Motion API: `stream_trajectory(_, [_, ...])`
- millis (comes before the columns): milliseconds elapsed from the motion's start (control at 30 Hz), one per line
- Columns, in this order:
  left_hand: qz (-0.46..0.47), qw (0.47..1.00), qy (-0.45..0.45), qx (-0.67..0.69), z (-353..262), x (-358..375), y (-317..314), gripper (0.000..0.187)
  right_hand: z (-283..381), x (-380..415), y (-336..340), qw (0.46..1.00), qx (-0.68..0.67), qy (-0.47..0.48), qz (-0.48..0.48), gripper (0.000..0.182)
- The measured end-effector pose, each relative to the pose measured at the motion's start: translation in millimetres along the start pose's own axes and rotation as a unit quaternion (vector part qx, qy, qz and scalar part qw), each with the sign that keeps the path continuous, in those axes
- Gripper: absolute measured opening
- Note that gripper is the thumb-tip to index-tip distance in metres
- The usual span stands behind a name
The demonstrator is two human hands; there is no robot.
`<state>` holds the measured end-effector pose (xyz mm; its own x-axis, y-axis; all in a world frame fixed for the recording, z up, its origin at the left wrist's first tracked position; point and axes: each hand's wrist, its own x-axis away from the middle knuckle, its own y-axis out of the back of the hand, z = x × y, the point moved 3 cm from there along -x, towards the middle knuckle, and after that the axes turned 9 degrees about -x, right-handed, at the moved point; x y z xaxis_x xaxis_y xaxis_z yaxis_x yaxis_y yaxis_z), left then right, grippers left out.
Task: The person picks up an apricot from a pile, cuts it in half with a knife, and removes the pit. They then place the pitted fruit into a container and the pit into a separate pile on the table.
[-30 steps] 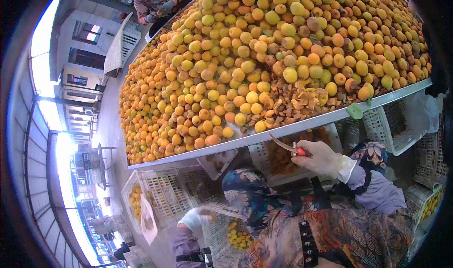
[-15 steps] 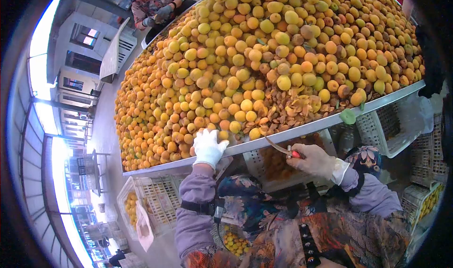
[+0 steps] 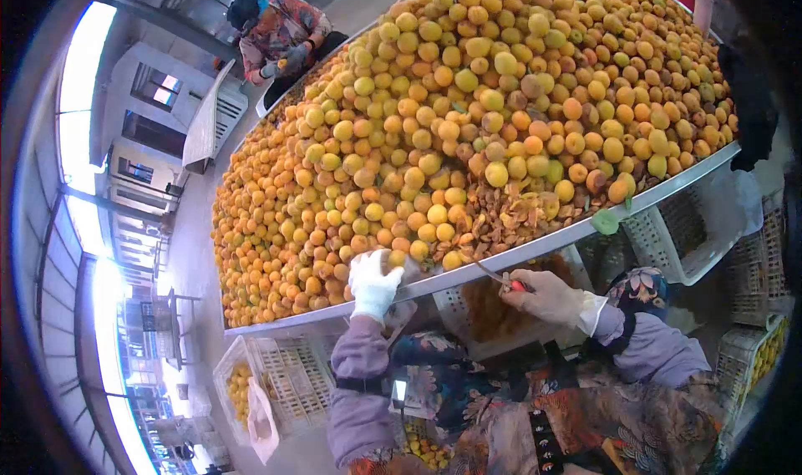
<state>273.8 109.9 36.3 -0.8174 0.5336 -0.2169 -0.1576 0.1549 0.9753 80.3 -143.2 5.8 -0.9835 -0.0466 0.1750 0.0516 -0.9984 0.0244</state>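
Observation:
A great heap of orange-yellow apricots (image 3: 418,124) fills a metal-edged table (image 3: 451,278). My left hand (image 3: 373,287), in a white glove, is at the near rim with its fingers apart against the fruit. One apricot (image 3: 396,259) sits beside its thumb and fingertips; I cannot see it gripped. My right hand (image 3: 547,298), in a pale glove, is closed around the red handle of a curved knife (image 3: 491,273). The blade points left, toward the rim. Beyond it lies a patch of split, brownish apricot pieces (image 3: 510,220).
Below the rim stand a crate with brownish contents (image 3: 451,312), a white crate (image 3: 292,375) at left and another crate (image 3: 664,237) at right. A green leaf-like piece (image 3: 605,221) lies on the rim. Across the heap, another person (image 3: 280,36) bends over the table's far edge.
The camera view has tilted, so the heap appears lower. My right hand and knife have come slightly nearer the rim. My left hand stays by the same apricots.

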Motion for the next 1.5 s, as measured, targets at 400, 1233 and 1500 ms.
stream_trajectory(400, [0.123,0.494,0.144,0.848,-125,74,22,0.055,52,38,-20,0.956,-0.238,-0.132,0.112,0.033])
stream_trajectory(1233, [0.118,0.51,0.113,0.845,-176,108,23,0.045,39,92,-38,0.968,-0.178,-0.161,0.069,0.039])
stream_trajectory(1500, [0.097,0.531,0.123,0.833,-176,113,17,0.045,37,97,-47,0.967,-0.172,-0.174,0.07,0.039])
